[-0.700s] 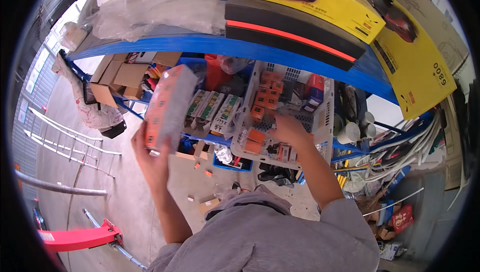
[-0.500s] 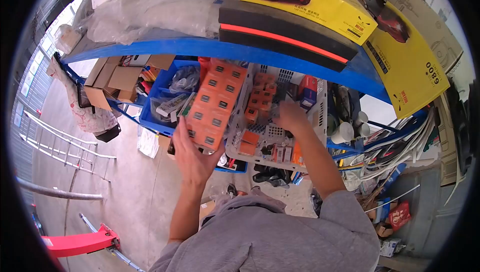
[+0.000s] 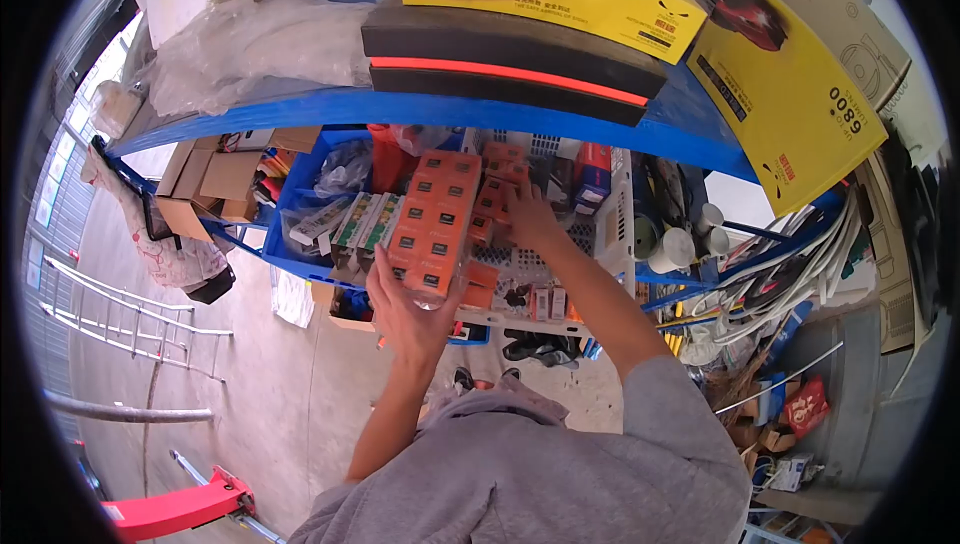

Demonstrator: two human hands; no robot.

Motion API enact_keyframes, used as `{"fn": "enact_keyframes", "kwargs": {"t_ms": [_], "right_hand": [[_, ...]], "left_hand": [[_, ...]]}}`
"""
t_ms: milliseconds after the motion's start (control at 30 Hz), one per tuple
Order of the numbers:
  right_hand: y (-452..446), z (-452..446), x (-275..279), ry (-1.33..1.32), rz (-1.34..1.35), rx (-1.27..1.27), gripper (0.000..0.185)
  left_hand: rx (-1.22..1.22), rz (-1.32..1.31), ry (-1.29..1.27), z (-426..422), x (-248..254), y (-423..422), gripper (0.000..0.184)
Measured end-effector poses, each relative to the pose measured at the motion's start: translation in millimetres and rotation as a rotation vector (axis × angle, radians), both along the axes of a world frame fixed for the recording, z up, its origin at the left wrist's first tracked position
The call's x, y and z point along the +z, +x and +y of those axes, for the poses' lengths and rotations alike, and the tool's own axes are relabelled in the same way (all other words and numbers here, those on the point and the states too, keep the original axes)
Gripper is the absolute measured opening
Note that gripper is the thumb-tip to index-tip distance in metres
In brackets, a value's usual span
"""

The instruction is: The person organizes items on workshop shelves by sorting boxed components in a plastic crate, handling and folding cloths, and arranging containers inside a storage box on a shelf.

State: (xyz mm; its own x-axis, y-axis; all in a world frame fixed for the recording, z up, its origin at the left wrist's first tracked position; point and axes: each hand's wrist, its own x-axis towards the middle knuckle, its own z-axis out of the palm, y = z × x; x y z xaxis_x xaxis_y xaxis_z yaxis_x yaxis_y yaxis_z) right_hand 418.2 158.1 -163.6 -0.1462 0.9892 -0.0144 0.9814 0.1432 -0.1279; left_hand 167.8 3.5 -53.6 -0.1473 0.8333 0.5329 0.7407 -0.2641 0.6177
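My left hand (image 3: 408, 316) is closed around the lower end of a clear-wrapped pack of small orange boxes (image 3: 432, 222), held tilted over the left side of a white plastic basket (image 3: 612, 229). Inside the basket, my right hand (image 3: 535, 222) has its fingers curled against small loose orange boxes (image 3: 492, 196); the fingertips are partly hidden among them. Near the basket's front lie an orange flat box (image 3: 482, 286) and several little packets (image 3: 545, 300). A blue and red box (image 3: 593, 176) stands at the basket's back right.
Left of the basket is a blue bin (image 3: 290, 206) with bagged parts and narrow boxes. An open cardboard box (image 3: 190, 194) sits farther left. Above runs a blue shelf edge (image 3: 300, 112) bearing yellow car-lamp boxes (image 3: 560, 4). White cups (image 3: 672, 252) and cables (image 3: 770, 274) are at right.
My right hand has moved left within the basket, onto the loose orange boxes. The wrapped pack in my left hand has shifted slightly and now stands more upright. The view has turned a little.
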Motion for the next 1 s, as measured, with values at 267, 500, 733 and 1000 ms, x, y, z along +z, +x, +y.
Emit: {"fn": "enact_keyframes", "kwargs": {"t_ms": [267,500,733,1000], "right_hand": [[2.7,15.6,-12.7,-0.052,0.134,0.006,0.118],[-22.2,-1.5,19.9,-0.183,-0.134,0.094,0.133],[-31.4,-0.6,4.1,-0.004,-0.254,0.034,0.127],[30.1,-39.5,41.4,0.149,-0.039,0.192,0.112]], "left_hand": [[-0.046,0.003,-0.042,-8.7,-22.9,-13.6,0.105],[-0.081,-0.01,-0.013,-5.3,-23.0,-14.1,0.101],[-0.081,0.036,-0.018,-5.1,-20.8,-13.0,0.097],[-0.086,0.022,-0.037,-3.5,-26.0,-14.7,0.097]]}}
